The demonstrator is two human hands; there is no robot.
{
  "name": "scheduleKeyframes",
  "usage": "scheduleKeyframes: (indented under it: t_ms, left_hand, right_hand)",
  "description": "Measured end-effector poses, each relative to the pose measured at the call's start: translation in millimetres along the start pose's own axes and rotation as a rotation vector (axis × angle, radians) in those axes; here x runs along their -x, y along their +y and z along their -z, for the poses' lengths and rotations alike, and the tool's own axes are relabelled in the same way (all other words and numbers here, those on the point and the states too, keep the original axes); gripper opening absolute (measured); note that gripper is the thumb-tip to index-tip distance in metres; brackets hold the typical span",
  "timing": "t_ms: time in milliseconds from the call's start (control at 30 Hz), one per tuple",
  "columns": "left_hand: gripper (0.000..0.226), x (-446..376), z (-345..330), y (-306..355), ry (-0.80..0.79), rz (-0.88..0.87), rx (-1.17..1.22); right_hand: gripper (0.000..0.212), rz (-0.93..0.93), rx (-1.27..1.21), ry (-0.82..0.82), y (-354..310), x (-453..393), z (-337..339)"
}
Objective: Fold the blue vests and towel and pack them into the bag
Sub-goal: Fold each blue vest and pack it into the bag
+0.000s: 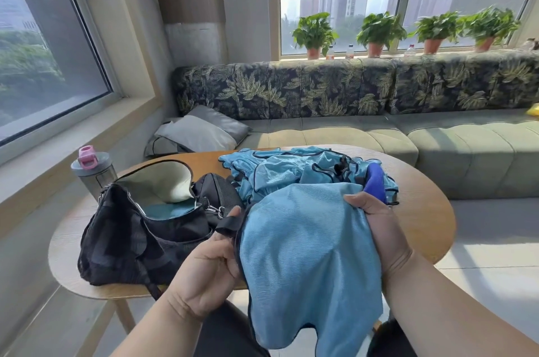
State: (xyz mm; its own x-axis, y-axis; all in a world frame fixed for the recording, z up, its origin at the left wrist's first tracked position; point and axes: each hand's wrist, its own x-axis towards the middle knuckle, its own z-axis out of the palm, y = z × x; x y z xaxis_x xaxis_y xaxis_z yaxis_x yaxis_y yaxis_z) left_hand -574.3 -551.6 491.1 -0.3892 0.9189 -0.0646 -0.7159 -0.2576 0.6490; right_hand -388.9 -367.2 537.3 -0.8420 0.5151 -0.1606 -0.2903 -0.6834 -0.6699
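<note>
I hold a light blue vest with dark trim up over the near edge of the wooden table. My left hand pinches its left edge and my right hand grips its upper right part. The lower part of the vest hangs toward my lap. Behind it lies a crumpled heap of more blue vests, with a darker blue cloth tucked at the heap's right. The black mesh bag stands open on the left of the table, and some blue fabric shows inside it.
A grey bottle with a pink lid stands at the table's far left behind the bag. A leaf-patterned sofa with grey cushions runs behind the table. Potted plants line the window sill.
</note>
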Motion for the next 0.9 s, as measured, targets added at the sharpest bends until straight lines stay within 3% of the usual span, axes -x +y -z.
scheduleKeyframes:
  t_ms: [133, 200, 267, 333, 433, 533, 767, 900]
  left_hand:
    - [0.066, -6, 10, -9, 0.161, 0.062, -0.05]
    - [0.082, -5, 11, -15, 0.205, 0.119, -0.122]
    - [0.075, -4, 8, -17, 0.241, 0.134, -0.099]
    - [0.065, -5, 3, -16, 0.232, 0.184, -0.087]
    - [0.081, -4, -3, -13, 0.206, 0.321, -0.042]
    - [0.083, -3, -1, -12, 0.197, 0.381, -0.054]
    - [0.05, -3, 10, -9, 0.027, 0.303, -0.039]
    - [0.034, -4, 13, -15, 0.093, 0.264, -0.147]
  right_hand:
    - [0.038, -0.022, 0.012, -0.021, 4, 2, -5]
    - [0.064, -0.04, 0.003, -0.038, 5, 1, -4]
    - [0.077, -0.036, -0.015, -0.04, 6, -2, 1]
    - [0.07, -0.029, 0.0, -0.033, 5, -2, 0]
    - [0.039, -0.015, 0.007, 0.019, 5, -2, -1]
    - [0.042, -0.006, 0.0, 0.051, 3, -1, -1]
    - [0.039, 0.035, 0.0, 0.084, 2, -1, -1]
    - [0.037, 0.019, -0.006, 0.069, 4, -2, 0]
